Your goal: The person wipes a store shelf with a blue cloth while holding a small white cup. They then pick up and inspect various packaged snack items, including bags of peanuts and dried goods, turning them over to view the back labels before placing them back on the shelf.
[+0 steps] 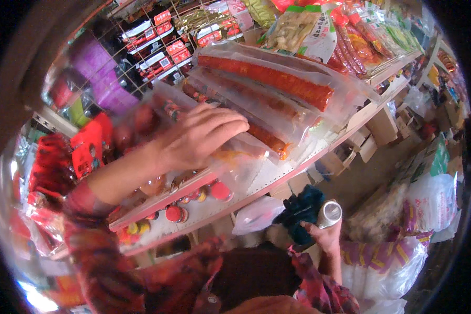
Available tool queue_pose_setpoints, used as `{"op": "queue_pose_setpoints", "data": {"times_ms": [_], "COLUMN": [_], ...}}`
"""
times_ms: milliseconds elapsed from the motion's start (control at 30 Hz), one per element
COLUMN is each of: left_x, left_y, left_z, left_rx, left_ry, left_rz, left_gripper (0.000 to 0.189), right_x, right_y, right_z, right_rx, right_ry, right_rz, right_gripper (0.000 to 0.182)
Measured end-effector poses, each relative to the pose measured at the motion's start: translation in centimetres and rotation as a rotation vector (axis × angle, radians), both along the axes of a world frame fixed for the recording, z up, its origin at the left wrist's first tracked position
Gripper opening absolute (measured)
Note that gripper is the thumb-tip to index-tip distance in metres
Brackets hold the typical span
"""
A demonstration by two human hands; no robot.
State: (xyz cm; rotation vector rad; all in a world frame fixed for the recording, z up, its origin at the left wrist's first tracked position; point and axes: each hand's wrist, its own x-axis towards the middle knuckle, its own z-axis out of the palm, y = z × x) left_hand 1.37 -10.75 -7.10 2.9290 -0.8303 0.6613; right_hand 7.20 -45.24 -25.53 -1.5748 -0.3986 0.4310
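My left hand [208,133] reaches over a shelf of clear-wrapped sausages, its fingers bent down on the plastic beside a long, dark sausage [265,137]. Whether it pinches the wrapping is hidden under the palm. Beyond the fingers lies a thick red sausage [267,82] in a clear vacuum bag, with a brownish one [255,90] beside it. Low on the right, my right hand [325,235] is closed around a white cylindrical container [331,214], its round end facing up. A dark teal cloth [302,212] hangs against that hand; how it is held is unclear.
A wire grid [141,51] stands behind the sausages, with red packets [163,59] on it. More packaged foods [298,31] fill the shelf's far end. Red-lidded jars [176,214] sit on a lower shelf. Cardboard boxes [380,125] and filled plastic bags [431,204] are at right.
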Motion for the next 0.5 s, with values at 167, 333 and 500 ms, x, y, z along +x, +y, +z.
{"op": "queue_pose_setpoints", "data": {"times_ms": [167, 333, 500], "left_x": [0.1, -0.4, 3.3], "left_y": [0.7, 0.1, -2.5], "left_z": [2.0, 6.7, 11.2], "left_rx": [-0.017, -0.16, 0.095], "left_ry": [0.029, -0.007, -0.255], "left_rz": [0.026, 0.187, 0.01], "left_gripper": [0.048, 0.052, 0.064], "right_x": [0.6, 0.8, 1.0], "right_y": [-0.1, -0.2, 0.3], "right_z": [0.4, 0.2, 0.3], "right_rx": [0.053, 0.085, 0.208], "right_ry": [0.03, -0.005, 0.076], "right_rz": [0.07, -0.029, -0.032], "right_gripper": [0.062, 0.054, 0.05]}}
